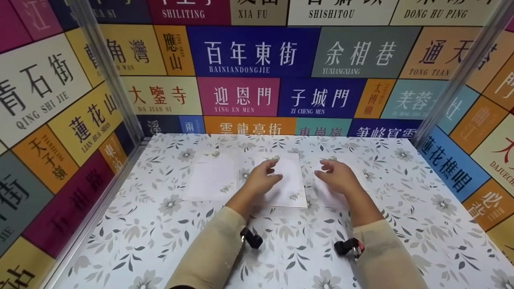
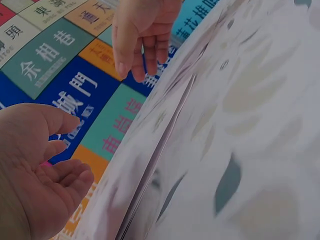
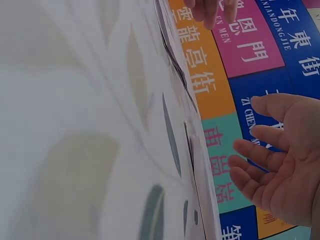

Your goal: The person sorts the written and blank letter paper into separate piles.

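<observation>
Three pale paper sheets with small floral prints lie side by side on the table: a left sheet (image 1: 211,176), a middle sheet (image 1: 295,180) and a right sheet (image 1: 327,196). My left hand (image 1: 263,178) hovers above the middle sheet, fingers loosely bent and holding nothing. Over the right sheet, largely covering it, is my right hand (image 1: 339,176), likewise relaxed with nothing in it. Both wrist views show the hands apart from the paper, palms facing inward. In the left wrist view, a thin paper edge (image 2: 159,150) rises slightly from the table.
The table (image 1: 289,249) wears a white cover patterned with grey flowers and leaves. Colourful panels with Chinese place names form a back wall (image 1: 253,52), a left wall (image 1: 44,120) and a right wall (image 1: 455,160). Each sleeve has a small black device (image 1: 252,237) at the wrist.
</observation>
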`<state>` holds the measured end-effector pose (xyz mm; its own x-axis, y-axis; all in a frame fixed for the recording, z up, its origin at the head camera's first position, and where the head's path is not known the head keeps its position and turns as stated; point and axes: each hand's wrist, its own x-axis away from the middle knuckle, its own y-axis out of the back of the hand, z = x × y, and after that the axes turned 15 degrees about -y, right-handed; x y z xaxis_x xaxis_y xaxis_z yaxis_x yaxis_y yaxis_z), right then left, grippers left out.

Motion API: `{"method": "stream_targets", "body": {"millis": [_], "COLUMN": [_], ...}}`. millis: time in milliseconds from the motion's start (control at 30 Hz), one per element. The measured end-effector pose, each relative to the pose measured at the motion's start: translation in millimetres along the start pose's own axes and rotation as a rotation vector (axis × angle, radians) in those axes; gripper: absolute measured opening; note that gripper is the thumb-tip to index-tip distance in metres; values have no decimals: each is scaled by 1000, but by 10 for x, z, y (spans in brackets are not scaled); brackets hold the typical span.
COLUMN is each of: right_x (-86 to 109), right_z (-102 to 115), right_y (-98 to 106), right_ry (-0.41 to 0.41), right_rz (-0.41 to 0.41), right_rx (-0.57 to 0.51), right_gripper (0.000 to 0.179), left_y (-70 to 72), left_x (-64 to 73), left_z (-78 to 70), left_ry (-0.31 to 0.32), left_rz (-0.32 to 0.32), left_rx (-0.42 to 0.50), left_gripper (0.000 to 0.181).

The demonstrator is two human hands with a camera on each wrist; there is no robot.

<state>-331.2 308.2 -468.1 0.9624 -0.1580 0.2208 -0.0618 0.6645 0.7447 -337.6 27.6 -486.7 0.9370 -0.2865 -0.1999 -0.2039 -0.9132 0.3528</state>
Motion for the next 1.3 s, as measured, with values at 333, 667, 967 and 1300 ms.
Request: {"method": "stream_targets", "body": {"millis": [333,667,967,1300], "right_x": [10,95,107,118], "right_z": [351,489,345,300], "right_y": [-201,-315,-387,-428], "right_ry": [5,-12,47,87], "right_rz": [35,127,238,255], "right_rx": [-31,26,177,331], "right_gripper": [66,72,86,85], "left_y": [404,533,519,535], "left_x": [13,31,126,150], "left_z": [100,135,246,283], "left_ry": [94,153,60,-40], "left_rz": [-63,-51,145,405], "left_rx": [16,-6,-115,-418], "left_gripper": [63,65,78,85]}}
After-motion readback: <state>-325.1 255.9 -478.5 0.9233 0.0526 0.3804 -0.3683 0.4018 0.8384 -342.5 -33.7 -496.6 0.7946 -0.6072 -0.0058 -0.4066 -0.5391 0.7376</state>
